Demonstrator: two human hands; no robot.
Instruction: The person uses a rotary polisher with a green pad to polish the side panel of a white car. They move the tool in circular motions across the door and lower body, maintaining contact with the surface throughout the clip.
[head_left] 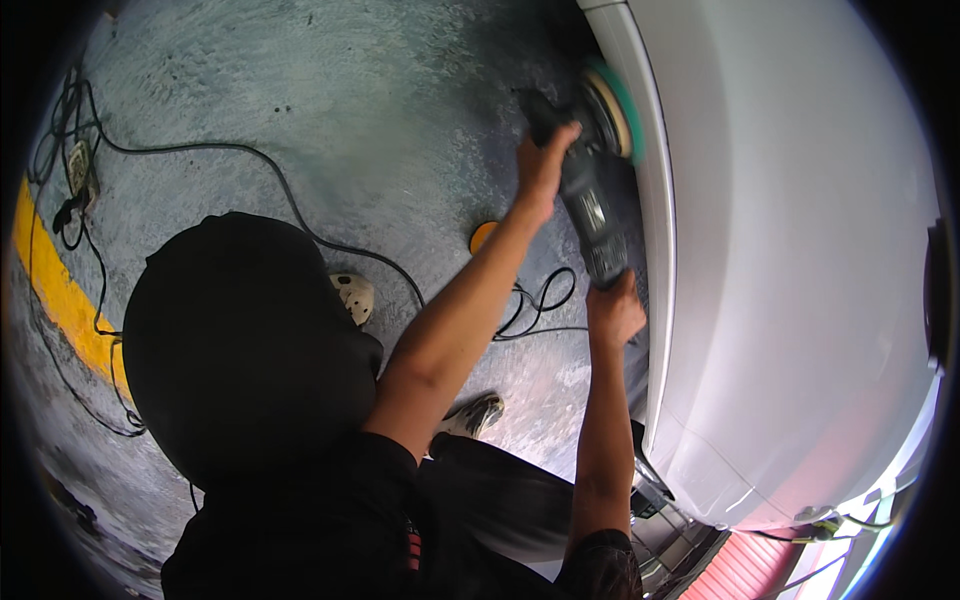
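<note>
A: Biggest first, what's filling the view?

B: The grey-green floor (350, 110) is spreading widest, and the pale car panel (780, 250) is curving down the right side. A yellow stripe (60, 290) is running along the floor at far left.

A: And the tool?

B: A dark polisher (600, 240), lying lengthwise just beside the panel's lower edge, between that edge and the open floor. Both hands are on it!

A: How are they gripping?

B: The left hand (540, 180) is wrapping round it near the head; the right hand (615, 310) is clasping the tail end. I'm judging that the wide spacing is for steadying, one hand guiding the head, the other bearing the back.

A: Why is it tipped that way?

B: Probably so the round green pad (627, 100) is facing the panel. It's sitting right up at the edge; whether it's touching, I'm not able to tell.

A: The cord (236, 147)?

B: Trailing across the floor, passing behind the left forearm, likely out of the tool's way. A small orange disc (483, 236) is lying within easy reach.

A: Any writing showing?

B: A pale label (592, 212) is showing on the polisher's body, but it's too blurred for reading. I'm spotting no legible brand anywhere.
</note>
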